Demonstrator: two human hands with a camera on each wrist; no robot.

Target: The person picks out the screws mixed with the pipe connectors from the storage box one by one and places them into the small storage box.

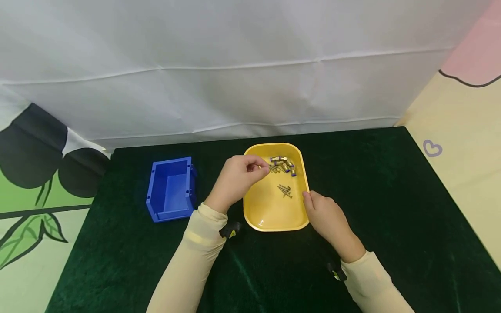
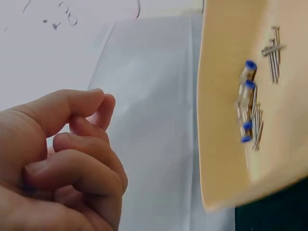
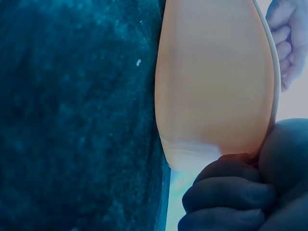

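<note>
A shallow yellow tray (image 1: pixel 262 211) sits on the dark green cloth. My left hand (image 1: pixel 240 176) is above the tray's left side, its thumb and index fingertips brought together and the other fingers curled. Nothing shows between those fingertips in the left wrist view. Inside the tray lie several brass push-in fittings with blue ends (image 1: pixel 288 163), a bunch of screws (image 1: pixel 275 169) beside them, and a second small pile of screws (image 1: pixel 285 190) nearer the middle. With thumb and curled fingers, my right hand (image 1: pixel 326 215) grips the tray's right rim near the front corner.
A blue open-front plastic bin (image 1: pixel 176 213) stands left of the tray, apart from it. Dark green cloth (image 1: pixel 372 174) covers the table. Behind its far edge hangs a white cloth (image 1: pixel 242 100). Printed panels flank the table on both sides.
</note>
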